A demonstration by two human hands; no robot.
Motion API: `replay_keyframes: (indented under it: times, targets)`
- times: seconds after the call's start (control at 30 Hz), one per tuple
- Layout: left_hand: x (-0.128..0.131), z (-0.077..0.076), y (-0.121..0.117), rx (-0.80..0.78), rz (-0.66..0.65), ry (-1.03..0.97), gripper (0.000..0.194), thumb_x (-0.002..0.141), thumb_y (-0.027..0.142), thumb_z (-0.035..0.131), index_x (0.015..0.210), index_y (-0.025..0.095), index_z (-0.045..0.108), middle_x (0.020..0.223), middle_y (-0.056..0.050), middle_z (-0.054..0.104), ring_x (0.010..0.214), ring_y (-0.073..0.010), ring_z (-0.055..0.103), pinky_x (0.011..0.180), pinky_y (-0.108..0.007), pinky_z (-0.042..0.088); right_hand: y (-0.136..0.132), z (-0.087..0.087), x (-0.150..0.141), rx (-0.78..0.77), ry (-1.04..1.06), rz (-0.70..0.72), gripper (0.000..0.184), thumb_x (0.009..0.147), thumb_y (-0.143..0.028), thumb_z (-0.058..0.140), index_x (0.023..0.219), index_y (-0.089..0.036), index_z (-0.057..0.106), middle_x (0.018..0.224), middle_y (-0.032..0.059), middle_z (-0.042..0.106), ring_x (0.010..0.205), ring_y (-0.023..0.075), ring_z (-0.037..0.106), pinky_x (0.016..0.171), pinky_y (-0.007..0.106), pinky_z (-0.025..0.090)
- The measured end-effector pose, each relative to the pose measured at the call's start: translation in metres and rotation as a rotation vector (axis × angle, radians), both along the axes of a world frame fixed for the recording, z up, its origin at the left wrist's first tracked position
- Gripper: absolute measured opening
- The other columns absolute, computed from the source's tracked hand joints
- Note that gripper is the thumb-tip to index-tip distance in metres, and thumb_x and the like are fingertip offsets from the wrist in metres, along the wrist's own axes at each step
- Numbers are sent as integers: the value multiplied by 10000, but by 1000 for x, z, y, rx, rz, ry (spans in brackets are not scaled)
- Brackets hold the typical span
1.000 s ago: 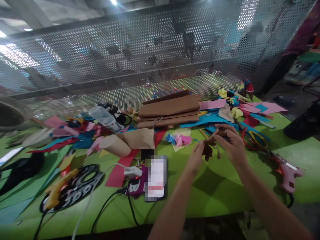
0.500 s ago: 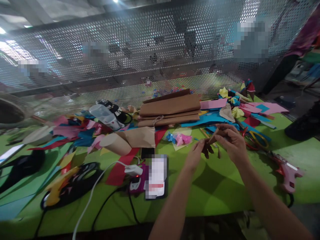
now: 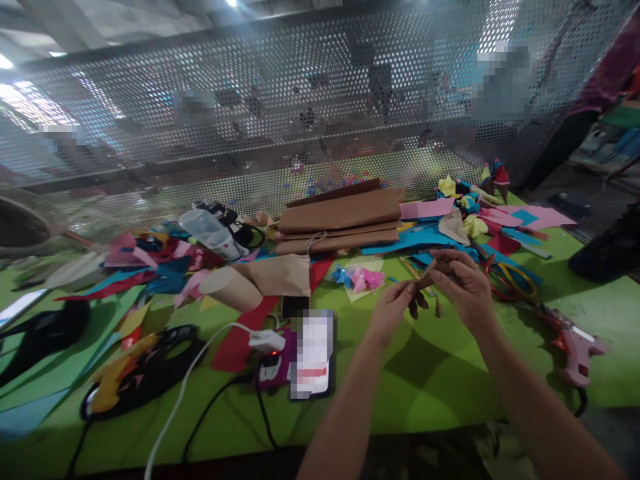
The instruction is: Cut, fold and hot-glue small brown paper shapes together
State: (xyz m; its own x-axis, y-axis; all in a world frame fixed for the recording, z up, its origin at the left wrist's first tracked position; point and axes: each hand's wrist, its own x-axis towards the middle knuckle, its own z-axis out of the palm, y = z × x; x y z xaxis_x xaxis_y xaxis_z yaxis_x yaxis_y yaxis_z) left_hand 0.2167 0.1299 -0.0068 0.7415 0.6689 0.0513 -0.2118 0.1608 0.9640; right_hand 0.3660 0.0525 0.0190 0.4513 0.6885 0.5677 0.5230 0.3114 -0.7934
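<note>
Between my two hands, above the green table, is a small piece of brown paper (image 3: 426, 279). My left hand (image 3: 393, 310) pinches its near left end between thumb and fingers. On the other side, my right hand (image 3: 463, 283) grips it with bent fingers, which hide much of its shape. Just left of the hands lie blue and pink crumpled paper pieces (image 3: 357, 277) on a pale sheet. Red and yellow scissors (image 3: 517, 280) rest right of my right hand, with a pink glue gun (image 3: 577, 350) nearer the front.
Folded brown paper (image 3: 340, 213) lies at the back before a perforated metal screen (image 3: 280, 120). A paper roll (image 3: 230, 288), phone (image 3: 315, 353), purple power strip (image 3: 274, 370), white cable (image 3: 185, 383) and yellow glue gun (image 3: 117, 377) are leftward. A dark object (image 3: 607, 257) stands right.
My left thumb and fingers have shifted slightly right along the brown paper. My right hand stays almost in place, and the things on the table have not moved.
</note>
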Motion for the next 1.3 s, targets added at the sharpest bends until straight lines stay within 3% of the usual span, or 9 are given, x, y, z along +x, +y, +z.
replay_keyframes:
  times: [0.27, 0.47, 0.63, 0.87, 1.0, 1.13, 1.3]
  targets:
    - [-1, -1, 0, -78, 41, -8, 440, 884, 527, 677, 1035, 121, 751, 757, -56, 680, 608, -109, 535, 584, -242, 413, 0, -1, 6, -23, 38, 79, 45, 895, -278, 718, 882, -267, 760, 1255, 78, 653, 1191, 276, 605, 1005, 456, 490]
    - [-3, 2, 0, -49, 5, -25, 466, 843, 495, 739, 1136, 134, 722, 822, -60, 694, 662, -119, 570, 584, -233, 425, -2, -2, 7, -60, 56, 138, 87, 903, -269, 704, 957, -287, 770, 1274, 72, 633, 1220, 261, 595, 1007, 423, 508]
    - [-3, -1, 1, -73, 77, -13, 454, 897, 577, 647, 954, 130, 698, 722, -49, 683, 563, -101, 530, 531, -226, 403, -1, -3, 7, -69, 92, 175, 157, 903, -270, 692, 1037, -295, 770, 1283, 77, 631, 1227, 270, 599, 982, 409, 533]
    - [-2, -4, 2, -157, 122, -56, 448, 882, 586, 659, 885, 137, 665, 681, -38, 673, 561, -106, 554, 501, -213, 381, 2, -8, 9, -71, 70, 158, 151, 892, -273, 691, 1034, -270, 742, 1266, 85, 626, 1197, 270, 612, 932, 394, 547]
    - [-3, -3, 3, -168, 155, -63, 448, 890, 578, 652, 940, 134, 681, 660, -31, 664, 543, -102, 538, 490, -214, 368, 2, -4, 8, -74, 40, 126, 108, 868, -267, 701, 972, -250, 725, 1183, 82, 644, 1135, 265, 628, 907, 392, 547]
    - [-2, -4, 3, -105, 106, -43, 477, 895, 545, 661, 1118, 128, 724, 739, -53, 699, 593, -111, 560, 534, -226, 406, 4, -3, 7, -69, 33, 95, 14, 839, -239, 705, 847, -233, 696, 1052, 73, 653, 1020, 255, 639, 821, 369, 545]
    - [-3, -3, 4, -91, 72, -26, 454, 884, 441, 691, 1226, 145, 729, 824, -61, 721, 606, -96, 544, 576, -230, 417, 4, -3, 7, -75, -11, 27, 108, 781, -134, 674, 802, -236, 648, 889, 32, 615, 889, 233, 612, 758, 344, 495]
